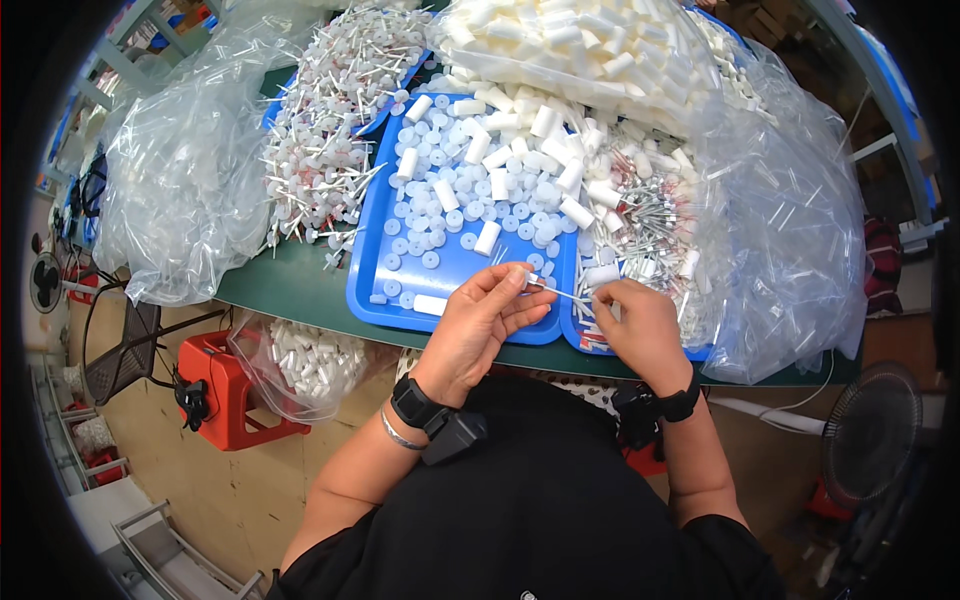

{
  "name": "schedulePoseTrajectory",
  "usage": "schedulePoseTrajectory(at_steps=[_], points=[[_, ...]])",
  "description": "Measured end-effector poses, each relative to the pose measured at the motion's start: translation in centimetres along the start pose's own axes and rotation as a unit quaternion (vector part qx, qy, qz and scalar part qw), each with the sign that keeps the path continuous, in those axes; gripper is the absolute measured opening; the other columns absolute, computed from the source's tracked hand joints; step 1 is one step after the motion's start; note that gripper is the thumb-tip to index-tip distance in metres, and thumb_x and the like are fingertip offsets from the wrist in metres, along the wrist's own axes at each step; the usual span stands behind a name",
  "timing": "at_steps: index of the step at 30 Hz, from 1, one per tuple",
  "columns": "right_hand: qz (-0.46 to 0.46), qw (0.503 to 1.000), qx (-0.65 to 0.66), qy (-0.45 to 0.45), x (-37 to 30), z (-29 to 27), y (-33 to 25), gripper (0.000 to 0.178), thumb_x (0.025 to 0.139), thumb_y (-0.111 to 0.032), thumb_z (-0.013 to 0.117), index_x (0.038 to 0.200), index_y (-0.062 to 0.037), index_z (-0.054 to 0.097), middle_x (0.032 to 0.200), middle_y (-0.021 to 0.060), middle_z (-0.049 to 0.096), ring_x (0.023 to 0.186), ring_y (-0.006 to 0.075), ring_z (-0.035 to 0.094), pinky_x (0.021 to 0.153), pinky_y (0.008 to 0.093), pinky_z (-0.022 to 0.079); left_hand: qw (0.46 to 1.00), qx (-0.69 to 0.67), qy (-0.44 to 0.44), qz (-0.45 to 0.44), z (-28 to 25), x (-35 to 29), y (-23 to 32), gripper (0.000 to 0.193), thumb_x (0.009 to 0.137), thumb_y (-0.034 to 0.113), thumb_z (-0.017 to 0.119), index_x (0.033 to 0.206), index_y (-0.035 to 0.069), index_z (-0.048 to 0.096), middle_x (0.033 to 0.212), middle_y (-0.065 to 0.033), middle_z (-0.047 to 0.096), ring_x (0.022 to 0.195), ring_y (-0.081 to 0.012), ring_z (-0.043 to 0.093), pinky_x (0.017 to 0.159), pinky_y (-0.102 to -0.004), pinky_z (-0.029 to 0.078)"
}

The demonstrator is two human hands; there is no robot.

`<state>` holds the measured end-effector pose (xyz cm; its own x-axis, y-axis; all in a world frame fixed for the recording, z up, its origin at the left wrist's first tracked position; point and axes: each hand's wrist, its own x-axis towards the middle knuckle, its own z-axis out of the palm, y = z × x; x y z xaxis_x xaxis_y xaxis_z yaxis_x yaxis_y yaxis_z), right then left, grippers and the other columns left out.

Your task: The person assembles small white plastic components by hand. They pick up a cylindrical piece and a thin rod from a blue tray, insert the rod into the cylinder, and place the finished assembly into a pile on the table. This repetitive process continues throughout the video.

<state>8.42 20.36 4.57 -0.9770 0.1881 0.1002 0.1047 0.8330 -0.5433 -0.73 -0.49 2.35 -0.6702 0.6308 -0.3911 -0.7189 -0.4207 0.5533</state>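
Over the front of the blue tray (pixel 362 290), my left hand (pixel 478 322) is closed in a pinch on the white end of a thin rod (pixel 563 292). The rod slants down to the right, where the closed fingertips of my right hand (pixel 640 322) meet its other end. Translucent round discs (pixel 433 238) and white foam-like cylinders (pixel 487 238) lie loose in the tray behind my left hand. Just beyond my right hand, a second blue tray (pixel 572 325) holds a heap of thin metal-looking pins (pixel 655 210) and more white cylinders.
A pile of white-stemmed discs (pixel 325 150) stands at the back left. Clear plastic bags lie at the left (pixel 185 200) and right (pixel 785 220); a large bag of white cylinders (pixel 590 50) is at the back. Below the green table (pixel 285 275) stands a red stool (pixel 215 385).
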Motion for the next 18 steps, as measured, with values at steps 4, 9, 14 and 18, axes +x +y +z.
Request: schedulePoseTrajectory(at_steps=[4,9,14,18], points=[[0.021,0.999,0.043,-0.025,0.1,-1.6,-1.4,0.008,0.084,-0.009,0.071,0.09,-0.0035,0.071,0.081,0.012,0.07,0.065,0.031,0.065,0.063,0.04,0.051,1.0,-0.004,-0.003,0.003,0.7,-0.1,-0.1,0.029,0.101,0.019,0.064,0.12,-0.002,0.061,0.108,-0.0136,0.068,0.106,-0.027,0.07,0.091,-0.0336,0.06],[-0.048,0.998,0.041,0.006,-0.1,-1.8,-1.9,0.007,0.084,-0.01,0.073,0.089,-0.0047,0.07,0.08,0.0098,0.069,0.063,0.0292,0.063,0.063,0.0402,0.05,1.0,0.0,-0.006,0.005,0.8,0.4,-0.7,0.029,0.101,0.019,0.063,0.121,-0.003,0.061,0.108,-0.0135,0.068,0.105,-0.0267,0.07,0.091,-0.0334,0.06],[-0.075,0.997,0.02,0.025,-0.3,-1.7,-1.8,0.007,0.083,-0.01,0.074,0.088,-0.0066,0.07,0.081,0.007,0.068,0.062,0.0267,0.062,0.063,0.039,0.048,1.0,0.003,0.001,0.006,0.8,0.5,-0.8,0.028,0.101,0.018,0.063,0.121,-0.003,0.06,0.107,-0.0133,0.068,0.105,-0.026,0.07,0.091,-0.0332,0.06],[-0.064,0.997,0.022,0.023,-0.3,-1.9,-1.9,0.007,0.083,-0.01,0.074,0.087,-0.0069,0.07,0.081,0.0061,0.068,0.062,0.0252,0.062,0.064,0.0378,0.047,1.0,0.0,0.005,0.007,0.8,0.4,-0.7,0.028,0.102,0.017,0.062,0.12,-0.003,0.06,0.106,-0.0131,0.068,0.105,-0.0255,0.07,0.091,-0.0332,0.06]])
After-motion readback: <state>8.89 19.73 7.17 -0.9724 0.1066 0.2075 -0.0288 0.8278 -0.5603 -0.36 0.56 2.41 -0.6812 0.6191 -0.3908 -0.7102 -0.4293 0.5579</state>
